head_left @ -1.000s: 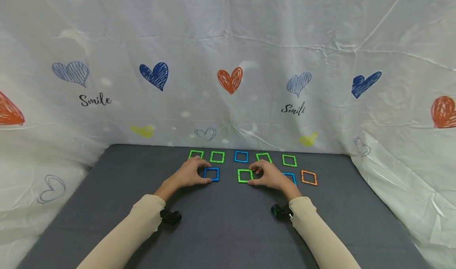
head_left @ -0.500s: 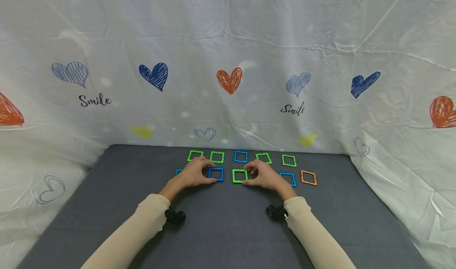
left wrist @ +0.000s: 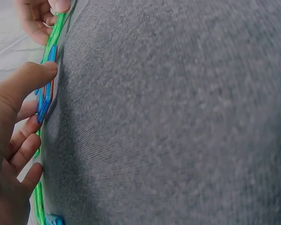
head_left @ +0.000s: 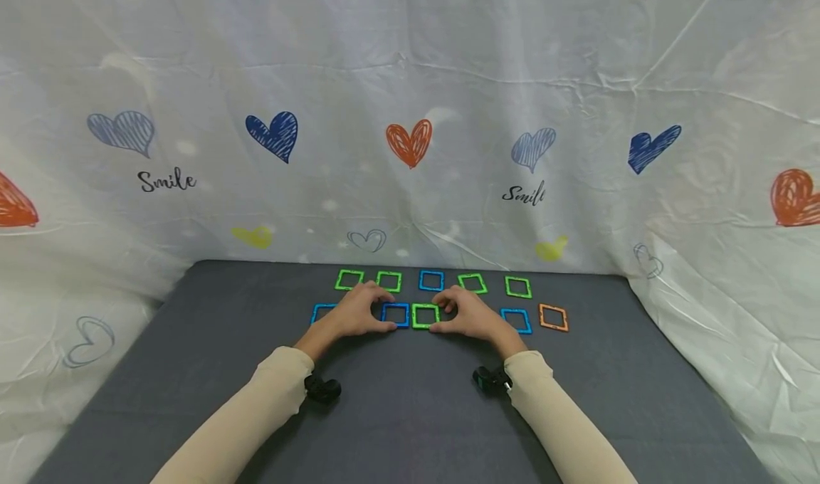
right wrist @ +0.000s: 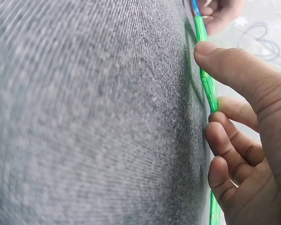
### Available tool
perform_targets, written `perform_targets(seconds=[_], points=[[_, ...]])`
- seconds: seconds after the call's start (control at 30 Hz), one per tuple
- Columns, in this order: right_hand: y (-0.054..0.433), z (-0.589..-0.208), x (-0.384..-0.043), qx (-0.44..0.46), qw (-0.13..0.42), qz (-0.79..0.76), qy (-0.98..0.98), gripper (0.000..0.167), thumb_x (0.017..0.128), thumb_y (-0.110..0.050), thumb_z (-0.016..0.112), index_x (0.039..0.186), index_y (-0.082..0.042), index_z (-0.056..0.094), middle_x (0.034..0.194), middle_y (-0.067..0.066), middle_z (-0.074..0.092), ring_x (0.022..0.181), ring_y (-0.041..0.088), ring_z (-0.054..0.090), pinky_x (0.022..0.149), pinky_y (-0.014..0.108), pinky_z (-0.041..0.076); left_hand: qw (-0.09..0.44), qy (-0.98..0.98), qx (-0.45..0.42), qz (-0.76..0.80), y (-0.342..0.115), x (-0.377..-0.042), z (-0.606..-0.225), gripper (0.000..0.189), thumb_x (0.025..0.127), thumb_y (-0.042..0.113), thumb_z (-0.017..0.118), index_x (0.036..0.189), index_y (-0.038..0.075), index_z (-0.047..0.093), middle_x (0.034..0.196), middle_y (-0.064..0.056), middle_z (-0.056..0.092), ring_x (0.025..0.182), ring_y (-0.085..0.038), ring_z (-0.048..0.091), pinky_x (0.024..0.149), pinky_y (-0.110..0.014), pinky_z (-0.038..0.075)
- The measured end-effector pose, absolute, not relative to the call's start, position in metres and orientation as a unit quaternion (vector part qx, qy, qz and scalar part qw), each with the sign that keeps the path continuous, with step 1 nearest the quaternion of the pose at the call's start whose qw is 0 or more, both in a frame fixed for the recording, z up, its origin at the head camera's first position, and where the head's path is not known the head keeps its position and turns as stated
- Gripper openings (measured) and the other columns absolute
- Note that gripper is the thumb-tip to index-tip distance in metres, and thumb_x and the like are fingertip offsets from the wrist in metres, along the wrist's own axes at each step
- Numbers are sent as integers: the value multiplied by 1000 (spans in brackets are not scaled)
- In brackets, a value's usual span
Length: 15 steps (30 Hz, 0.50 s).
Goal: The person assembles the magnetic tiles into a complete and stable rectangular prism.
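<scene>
Thumb and fingers of my left hand [head_left: 355, 312] pinch a blue square plastic frame [head_left: 407, 316] by its near and far edges. In the left wrist view the thumb lies on the near side of this blue frame [left wrist: 43, 107], with the fingers behind. My right hand [head_left: 472, 317] likewise grips a green square frame [head_left: 426, 305], its thumb on the near edge. The right wrist view shows this green frame [right wrist: 209, 89] slightly raised over the cloth, with a shadow beside it. Both frames stand side by side, nearly edge to edge, between the two hands.
Behind the hands lies a row of frames, several green [head_left: 389, 290] and one blue [head_left: 431, 289]. A blue frame [head_left: 314, 314] is partly hidden by my left hand. Right of my right hand are a blue frame [head_left: 516, 332] and an orange frame [head_left: 554, 328]. Grey cloth [head_left: 410, 413] covers the table.
Both hands have moved inward, the left one rightward with the blue frame and the right one leftward with the green frame. The gap between these frames has narrowed to a sliver.
</scene>
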State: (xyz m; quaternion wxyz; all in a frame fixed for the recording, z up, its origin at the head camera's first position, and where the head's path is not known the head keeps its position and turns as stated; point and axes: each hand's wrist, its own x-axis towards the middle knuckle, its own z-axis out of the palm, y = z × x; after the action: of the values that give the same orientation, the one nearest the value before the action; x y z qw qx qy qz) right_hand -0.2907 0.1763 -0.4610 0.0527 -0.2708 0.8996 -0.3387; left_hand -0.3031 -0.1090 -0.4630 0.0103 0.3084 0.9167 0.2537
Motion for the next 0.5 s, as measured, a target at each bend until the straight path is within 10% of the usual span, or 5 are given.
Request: perform_targets(seconds=[0.5], points=[[173, -463, -290, -263, 55, -339, 902, 50, 85, -29, 86, 125, -5, 68, 111, 4, 59, 96, 19, 58, 86, 38, 50, 7, 921, 300, 247, -106, -301, -462, 50, 84, 38, 85, 123, 9, 72, 117, -7, 63, 111, -28, 56, 96, -53, 45]])
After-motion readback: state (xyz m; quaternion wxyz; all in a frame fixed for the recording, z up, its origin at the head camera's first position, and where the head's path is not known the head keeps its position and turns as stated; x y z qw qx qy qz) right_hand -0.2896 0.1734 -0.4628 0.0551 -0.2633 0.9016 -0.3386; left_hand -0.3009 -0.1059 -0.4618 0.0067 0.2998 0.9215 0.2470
